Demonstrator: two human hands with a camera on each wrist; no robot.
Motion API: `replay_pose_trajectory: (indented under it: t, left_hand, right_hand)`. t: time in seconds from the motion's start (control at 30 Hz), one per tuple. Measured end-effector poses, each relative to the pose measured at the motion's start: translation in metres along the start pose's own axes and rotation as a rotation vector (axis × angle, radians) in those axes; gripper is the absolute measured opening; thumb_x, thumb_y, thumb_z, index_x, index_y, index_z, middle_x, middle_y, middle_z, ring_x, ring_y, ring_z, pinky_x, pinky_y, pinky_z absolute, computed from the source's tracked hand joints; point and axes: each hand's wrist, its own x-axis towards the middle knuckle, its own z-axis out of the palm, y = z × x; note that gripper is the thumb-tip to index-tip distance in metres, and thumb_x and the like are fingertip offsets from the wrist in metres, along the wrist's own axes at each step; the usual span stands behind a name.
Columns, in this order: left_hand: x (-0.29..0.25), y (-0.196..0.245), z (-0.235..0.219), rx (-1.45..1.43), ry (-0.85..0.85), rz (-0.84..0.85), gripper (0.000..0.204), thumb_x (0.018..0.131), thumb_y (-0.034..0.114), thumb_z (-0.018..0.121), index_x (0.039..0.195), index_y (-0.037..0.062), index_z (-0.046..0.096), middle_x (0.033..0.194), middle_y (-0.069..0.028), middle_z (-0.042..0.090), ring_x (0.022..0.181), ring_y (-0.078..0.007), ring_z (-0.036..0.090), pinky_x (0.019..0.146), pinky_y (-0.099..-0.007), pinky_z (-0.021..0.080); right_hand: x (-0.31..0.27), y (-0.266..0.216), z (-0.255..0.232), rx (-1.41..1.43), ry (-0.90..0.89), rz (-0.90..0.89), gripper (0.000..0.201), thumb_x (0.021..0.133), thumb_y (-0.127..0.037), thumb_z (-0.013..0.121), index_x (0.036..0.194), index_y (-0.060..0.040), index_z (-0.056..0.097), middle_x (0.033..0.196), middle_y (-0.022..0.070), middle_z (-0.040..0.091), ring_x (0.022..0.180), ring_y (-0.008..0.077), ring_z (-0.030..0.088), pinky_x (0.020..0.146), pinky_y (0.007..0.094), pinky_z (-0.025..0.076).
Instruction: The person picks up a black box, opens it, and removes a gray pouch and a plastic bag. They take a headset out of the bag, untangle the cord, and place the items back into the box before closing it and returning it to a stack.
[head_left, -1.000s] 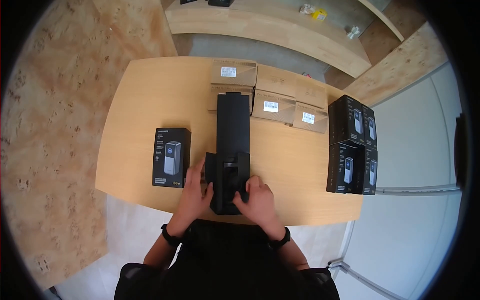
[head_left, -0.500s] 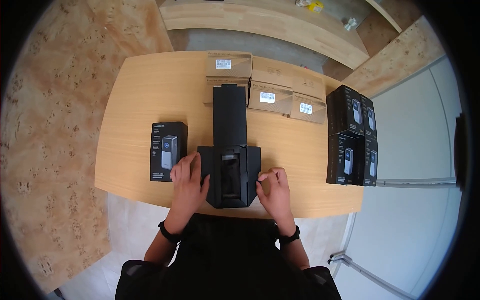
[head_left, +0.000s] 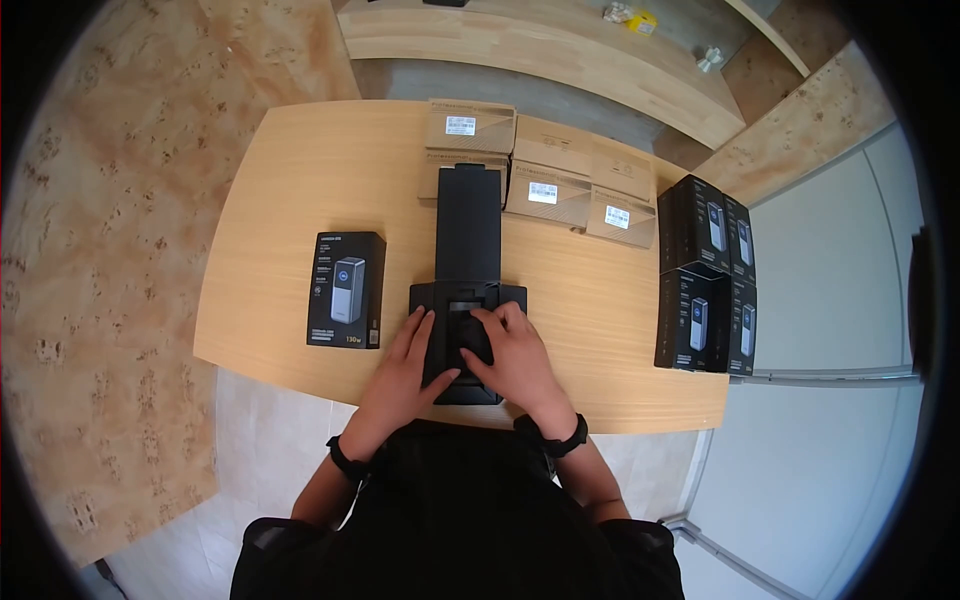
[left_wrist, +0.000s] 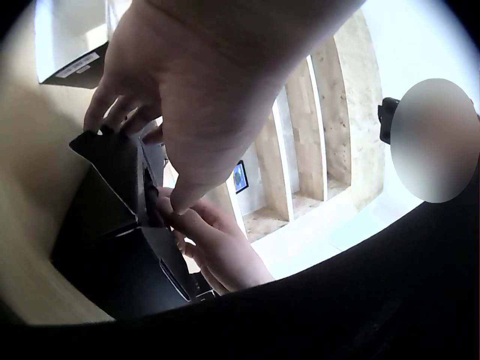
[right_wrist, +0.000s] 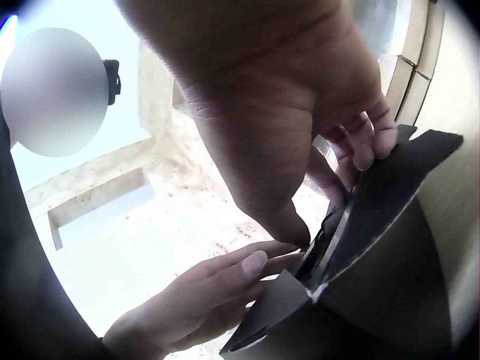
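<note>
An opened black box (head_left: 468, 392) lies on the table in the head view, its long lid (head_left: 468, 225) folded back and side flaps spread. The left hand (head_left: 398, 378) rests along the box's left side, fingers extended over the flap, thumb at the front part. The right hand (head_left: 520, 362) reaches over the right side, thumb and index fingertip at the dark recess, spaced apart; whether they pinch anything inside is hidden. In the left wrist view, the left hand (left_wrist: 187, 97) touches a raised flap (left_wrist: 116, 169). In the right wrist view, the right hand (right_wrist: 277, 112) has its thumb at the box opening.
A closed black printed box (head_left: 345, 290) stands left of the opened one. Several brown cartons (head_left: 548, 195) sit along the table's back, and several black printed boxes (head_left: 690, 320) are stacked at the right edge. A wooden shelf (head_left: 540, 65) lies beyond.
The right hand has moved inward from the right flap to the recess. The left hand has shifted right onto the box. The side flaps, folded closer earlier, opened outward before now.
</note>
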Motion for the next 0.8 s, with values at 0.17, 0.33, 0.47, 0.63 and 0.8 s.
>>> replay_pose_trajectory:
  t: [0.17, 0.33, 0.47, 0.63, 0.8]
  left_hand:
    - [0.001, -0.001, 0.009, -0.167, -0.033, -0.065, 0.103, 0.085, 0.029, 0.086, 0.163, 0.0002, 0.026, 0.166, -0.0263, 0.029, 0.151, -0.0453, 0.038, 0.121, -0.048, 0.04]
    - [0.003, -0.003, 0.009, -0.182, -0.084, -0.003, 0.123, 0.074, 0.034, 0.094, 0.165, -0.0003, 0.018, 0.167, -0.0275, 0.021, 0.151, -0.0467, 0.035, 0.12, -0.049, 0.042]
    - [0.0, -0.004, 0.016, -0.165, -0.092, 0.019, 0.13, 0.071, 0.035, 0.096, 0.166, 0.0002, 0.014, 0.169, -0.0275, 0.017, 0.154, -0.0475, 0.03, 0.122, -0.0505, 0.04]
    - [-0.003, -0.012, 0.018, -0.229, -0.047, 0.051, 0.118, 0.081, 0.031, 0.09, 0.166, 0.0007, 0.014, 0.168, -0.0285, 0.02, 0.155, -0.0478, 0.028, 0.123, -0.0498, 0.036]
    - [-0.007, -0.022, 0.013, -0.232, -0.036, 0.047, 0.108, 0.089, 0.031, 0.083, 0.167, 0.0017, 0.015, 0.165, -0.0292, 0.028, 0.153, -0.047, 0.032, 0.124, -0.0474, 0.035]
  right_hand:
    - [0.003, -0.001, 0.015, -0.146, 0.0, 0.039, 0.048, 0.082, -0.022, 0.081, 0.123, -0.0024, 0.068, 0.106, 0.0131, 0.053, 0.099, 0.0325, 0.061, 0.083, 0.0441, 0.054]
    - [0.002, 0.002, 0.022, -0.187, 0.027, 0.045, 0.042, 0.079, -0.018, 0.083, 0.118, -0.0066, 0.071, 0.103, 0.0118, 0.05, 0.096, 0.0301, 0.06, 0.08, 0.0432, 0.054]
    - [0.0, 0.008, 0.027, -0.105, 0.065, 0.063, 0.03, 0.079, -0.015, 0.083, 0.106, -0.0089, 0.071, 0.105, 0.0125, 0.053, 0.098, 0.033, 0.062, 0.082, 0.0447, 0.054]
    - [-0.003, 0.013, 0.013, 0.177, 0.068, 0.088, 0.023, 0.083, -0.012, 0.082, 0.103, -0.0094, 0.07, 0.099, 0.0118, 0.056, 0.092, 0.0337, 0.064, 0.079, 0.0418, 0.054]
    - [0.004, 0.0, -0.024, 0.31, 0.028, 0.082, 0.02, 0.086, -0.007, 0.08, 0.101, -0.0063, 0.068, 0.101, 0.0122, 0.059, 0.089, 0.0318, 0.063, 0.078, 0.0382, 0.052]
